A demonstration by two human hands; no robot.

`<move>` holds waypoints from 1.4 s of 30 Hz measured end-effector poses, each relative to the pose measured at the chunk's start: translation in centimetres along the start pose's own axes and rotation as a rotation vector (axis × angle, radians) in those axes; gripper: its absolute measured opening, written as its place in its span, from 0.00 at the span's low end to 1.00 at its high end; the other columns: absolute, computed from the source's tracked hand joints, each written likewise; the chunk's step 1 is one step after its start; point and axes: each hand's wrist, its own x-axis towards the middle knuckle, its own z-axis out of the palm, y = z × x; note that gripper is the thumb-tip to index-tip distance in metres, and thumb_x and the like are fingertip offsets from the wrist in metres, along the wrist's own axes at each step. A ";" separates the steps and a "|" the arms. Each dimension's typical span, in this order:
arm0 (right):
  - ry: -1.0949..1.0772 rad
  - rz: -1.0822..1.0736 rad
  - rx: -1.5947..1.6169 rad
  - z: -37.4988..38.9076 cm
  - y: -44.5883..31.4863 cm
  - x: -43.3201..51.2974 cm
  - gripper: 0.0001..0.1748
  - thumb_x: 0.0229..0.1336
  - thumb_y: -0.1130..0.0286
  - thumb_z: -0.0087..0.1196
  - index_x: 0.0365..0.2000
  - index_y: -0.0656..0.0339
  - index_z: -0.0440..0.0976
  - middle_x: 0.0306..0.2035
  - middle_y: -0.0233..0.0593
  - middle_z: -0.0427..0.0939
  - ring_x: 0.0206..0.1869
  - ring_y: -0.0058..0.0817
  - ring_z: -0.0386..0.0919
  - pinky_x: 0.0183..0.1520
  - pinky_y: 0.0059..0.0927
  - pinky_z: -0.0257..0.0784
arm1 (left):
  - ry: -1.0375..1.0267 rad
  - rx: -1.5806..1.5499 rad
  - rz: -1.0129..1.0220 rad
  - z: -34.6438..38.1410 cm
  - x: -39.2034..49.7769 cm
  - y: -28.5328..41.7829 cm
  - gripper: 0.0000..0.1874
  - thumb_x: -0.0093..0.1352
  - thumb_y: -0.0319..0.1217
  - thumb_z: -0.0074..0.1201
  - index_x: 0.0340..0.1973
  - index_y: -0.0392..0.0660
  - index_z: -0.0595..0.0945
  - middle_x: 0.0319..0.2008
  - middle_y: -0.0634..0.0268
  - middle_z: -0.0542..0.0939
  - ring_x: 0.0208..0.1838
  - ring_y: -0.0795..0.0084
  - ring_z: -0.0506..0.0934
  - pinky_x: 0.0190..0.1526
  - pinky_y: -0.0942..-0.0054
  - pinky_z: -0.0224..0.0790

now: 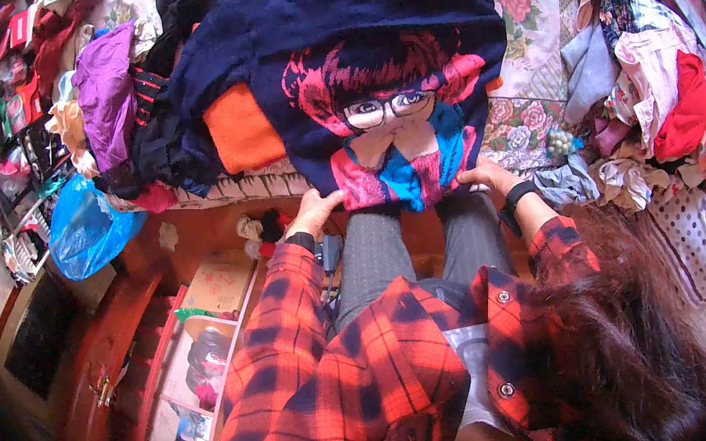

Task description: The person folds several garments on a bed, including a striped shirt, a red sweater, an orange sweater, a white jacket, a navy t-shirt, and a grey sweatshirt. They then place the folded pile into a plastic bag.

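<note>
A navy knitted sweater (354, 12) lies spread out before me, with a pink, black and blue picture of a figure in glasses across it. My left hand (318, 208) grips its near edge at the left corner, thumb on top and fingers hidden under the cloth. At the right corner of that same edge, my right hand (486, 175) holds on in a like way. An orange piece of fabric (242, 128) shows at the sweater's left, partly covered by navy cloth. Beneath the sweater is a floral bedspread (530, 126).
Heaped clothes (661, 90) lie on the right, over a polka-dot cloth (700, 244). To the left are a purple garment (107, 95) and a blue plastic bag (86, 227) hanging near the edge. A shelf unit (176, 368) with a cardboard box (215, 283) stands at lower left.
</note>
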 end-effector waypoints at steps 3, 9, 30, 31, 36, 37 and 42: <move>0.230 -0.066 0.001 0.6 -1.0 -0.6 0.25 0.44 0.72 0.62 0.48 0.59 0.77 0.42 0.31 0.82 0.44 0.28 0.78 0.51 0.34 0.73 | -0.107 0.205 0.056 0.0 -2.3 0.0 0.20 0.67 0.30 0.60 0.54 0.36 0.78 0.49 0.63 0.81 0.48 0.71 0.78 0.55 0.68 0.70; 0.228 -0.560 0.573 -0.3 -6.0 0.3 0.36 0.47 0.68 0.61 0.60 0.60 0.67 0.52 0.33 0.78 0.51 0.29 0.77 0.62 0.35 0.66 | -0.074 -0.430 0.258 -1.1 -9.7 1.0 0.21 0.70 0.35 0.58 0.55 0.38 0.79 0.46 0.69 0.81 0.47 0.79 0.76 0.51 0.74 0.69; -0.106 0.052 0.575 -0.7 2.9 -11.3 0.34 0.47 0.75 0.62 0.59 0.61 0.69 0.54 0.37 0.79 0.53 0.37 0.78 0.61 0.43 0.69 | -0.404 -0.351 -0.188 -1.3 -15.5 -4.6 0.25 0.63 0.30 0.67 0.55 0.39 0.80 0.49 0.67 0.82 0.49 0.73 0.78 0.56 0.72 0.69; -0.164 0.031 0.514 0.3 3.6 -11.4 0.34 0.48 0.73 0.62 0.59 0.61 0.69 0.54 0.36 0.79 0.53 0.37 0.77 0.61 0.43 0.69 | -0.441 -0.426 -0.200 -0.9 -15.7 -5.1 0.25 0.63 0.29 0.66 0.56 0.38 0.79 0.50 0.67 0.82 0.50 0.73 0.78 0.57 0.72 0.68; -0.058 0.068 0.396 1.6 3.8 -11.5 0.30 0.42 0.77 0.62 0.52 0.62 0.75 0.48 0.34 0.82 0.49 0.34 0.79 0.56 0.37 0.73 | -0.234 -0.754 -0.012 -1.1 -16.2 -6.7 0.19 0.70 0.33 0.59 0.55 0.39 0.78 0.51 0.63 0.81 0.54 0.71 0.77 0.60 0.68 0.68; -0.097 0.003 0.434 0.9 3.3 -11.4 0.30 0.43 0.78 0.61 0.52 0.62 0.75 0.47 0.35 0.82 0.48 0.35 0.80 0.55 0.38 0.74 | -0.151 -0.821 0.084 -1.4 -16.2 -6.8 0.17 0.72 0.33 0.56 0.54 0.39 0.78 0.49 0.64 0.82 0.52 0.71 0.79 0.58 0.67 0.70; 0.179 -0.016 0.736 -5.6 0.6 -10.0 0.24 0.51 0.77 0.59 0.51 0.68 0.74 0.47 0.46 0.82 0.46 0.40 0.83 0.54 0.45 0.79 | -0.020 -0.567 -0.091 -2.6 -16.5 -5.9 0.16 0.71 0.33 0.58 0.52 0.40 0.80 0.45 0.65 0.83 0.45 0.73 0.80 0.51 0.69 0.73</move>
